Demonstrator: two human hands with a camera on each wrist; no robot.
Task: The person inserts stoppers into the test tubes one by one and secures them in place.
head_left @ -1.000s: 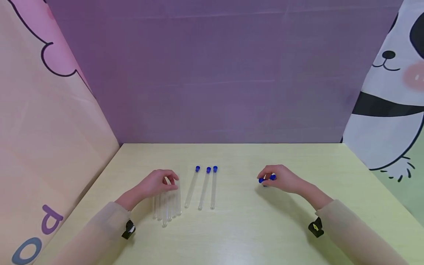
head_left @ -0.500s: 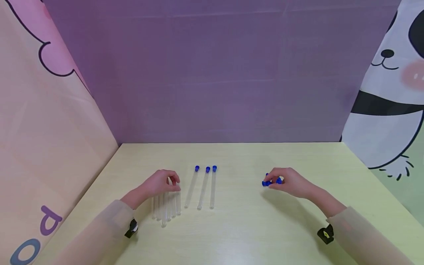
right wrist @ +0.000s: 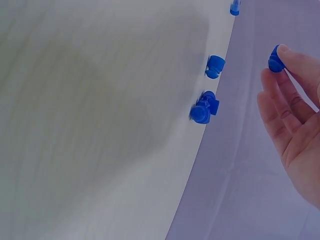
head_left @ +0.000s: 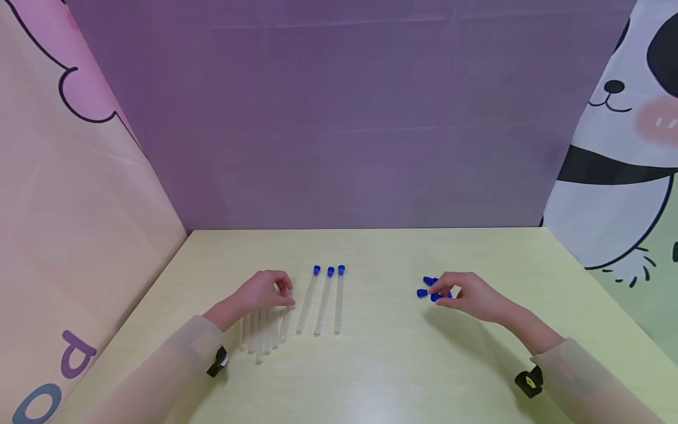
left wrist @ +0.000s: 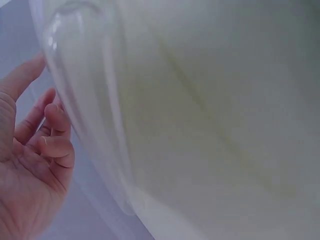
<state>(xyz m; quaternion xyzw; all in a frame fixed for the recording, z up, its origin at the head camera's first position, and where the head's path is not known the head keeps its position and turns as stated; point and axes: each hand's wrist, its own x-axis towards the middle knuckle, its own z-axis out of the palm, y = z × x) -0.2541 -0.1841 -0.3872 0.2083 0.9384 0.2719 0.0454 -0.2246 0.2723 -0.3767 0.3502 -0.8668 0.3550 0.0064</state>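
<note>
My left hand (head_left: 259,294) pinches the open upper end of a clear test tube (head_left: 285,327), rightmost in a group of uncapped tubes (head_left: 253,335) lying partly under the hand. That tube is tilted slightly. In the left wrist view, clear tubes (left wrist: 95,100) hide the fingertips. Between thumb and forefinger, my right hand (head_left: 468,294) pinches a small blue cap (right wrist: 275,59). Several more blue caps (head_left: 422,292) lie on the table around its fingertips; the right wrist view shows a cluster (right wrist: 204,107) and a single cap (right wrist: 215,66).
Several tubes with blue caps on, among them a capped test tube (head_left: 325,306), lie side by side at the middle of the pale wooden table (head_left: 371,371). A purple curtain (head_left: 339,118) hangs behind the table, and printed cloths flank it.
My right hand has moved a little right and toward me, uncovering more blue caps. My left hand has shifted slightly right, and the rightmost uncapped tube now tilts with it.
</note>
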